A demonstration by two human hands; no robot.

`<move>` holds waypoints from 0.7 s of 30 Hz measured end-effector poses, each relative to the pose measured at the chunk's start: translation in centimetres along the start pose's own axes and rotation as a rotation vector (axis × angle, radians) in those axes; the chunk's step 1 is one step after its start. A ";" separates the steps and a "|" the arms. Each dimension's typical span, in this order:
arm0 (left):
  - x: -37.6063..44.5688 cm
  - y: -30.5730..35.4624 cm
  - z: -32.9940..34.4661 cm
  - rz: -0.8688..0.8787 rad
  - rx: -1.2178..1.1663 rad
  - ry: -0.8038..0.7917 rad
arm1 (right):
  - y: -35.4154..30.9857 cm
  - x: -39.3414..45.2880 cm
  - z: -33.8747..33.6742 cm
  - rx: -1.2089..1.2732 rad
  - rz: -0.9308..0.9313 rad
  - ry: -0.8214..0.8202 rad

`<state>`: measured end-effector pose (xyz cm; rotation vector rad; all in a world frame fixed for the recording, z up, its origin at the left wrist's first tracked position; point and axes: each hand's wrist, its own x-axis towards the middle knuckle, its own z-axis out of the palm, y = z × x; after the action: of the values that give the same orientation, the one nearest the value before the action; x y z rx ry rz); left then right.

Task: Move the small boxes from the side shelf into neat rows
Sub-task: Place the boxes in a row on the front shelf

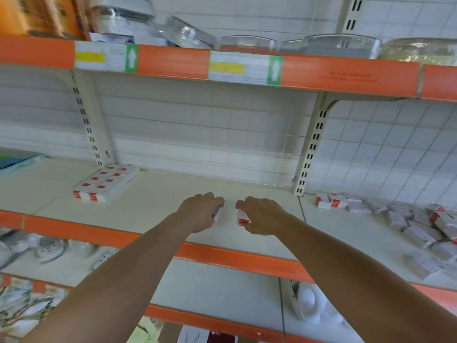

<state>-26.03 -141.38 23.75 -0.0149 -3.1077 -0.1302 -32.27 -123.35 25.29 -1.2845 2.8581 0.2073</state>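
Cream shelf board: smooth painted shelf [173, 201] with an orange front strip; wide bare room between the two hands and the back wall of white tiles.
Left hand: left hand [201, 211], fingers curled over a small white-and-red box [217, 213], its red end facing the camera; long axis hidden by the hand.
Right hand: right hand [262, 215] grips a second box [242, 217], held just apart from the first, red end toward the left hand.
Neat rows: flat block of boxes [107, 181] at the rear left, long axes running front to back, red ends toward the shelf edge.
Side shelf: loose pile of cardboard boxes [405, 224] to the right, lying at mixed angles.
Edges: slotted upright [311, 149] divides the two bays.
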 end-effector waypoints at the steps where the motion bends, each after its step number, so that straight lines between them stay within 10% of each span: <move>1: -0.5 -0.8 0.0 -0.003 0.004 -0.001 | -0.8 0.3 0.0 -0.004 0.000 0.007; 21: -3.8 -12.1 -0.2 -0.133 -0.031 -0.010 | -10.5 9.3 -0.4 -0.045 -0.159 -0.002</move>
<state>-22.34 -153.49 22.85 0.1909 -3.1150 -0.1821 -30.66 -137.19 23.89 -1.5105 2.7472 0.2726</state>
